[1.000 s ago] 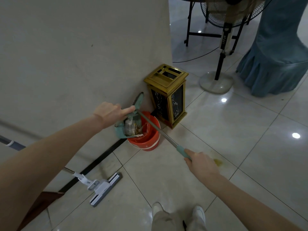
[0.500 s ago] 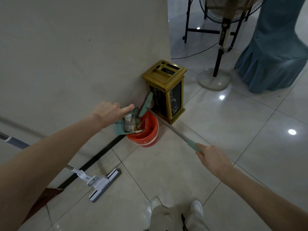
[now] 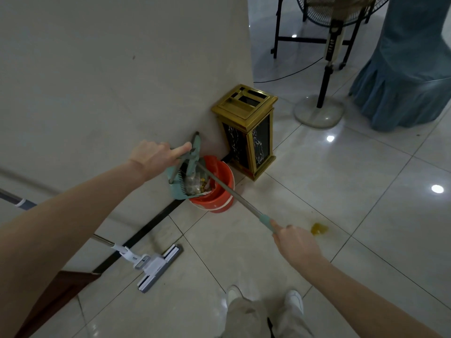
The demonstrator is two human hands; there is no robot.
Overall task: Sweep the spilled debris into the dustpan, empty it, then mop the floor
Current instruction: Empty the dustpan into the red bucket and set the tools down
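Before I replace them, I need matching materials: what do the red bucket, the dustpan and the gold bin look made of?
Red bucket: apparently plastic, with a uniform moulded colour and soft sheen. Dustpan: likely teal plastic, matte, with moulded comb teeth. Gold bin: seemingly polished brass-toned metal framing dark, marble-patterned glossy panels.

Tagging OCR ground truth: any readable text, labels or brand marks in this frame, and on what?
No text reads clearly.
Mop: small dark mark on the white neck, too small to read.
Fan: dark control marks down the pole, too blurred to read.
Gold bin, red bucket, dustpan: no lettering visible.
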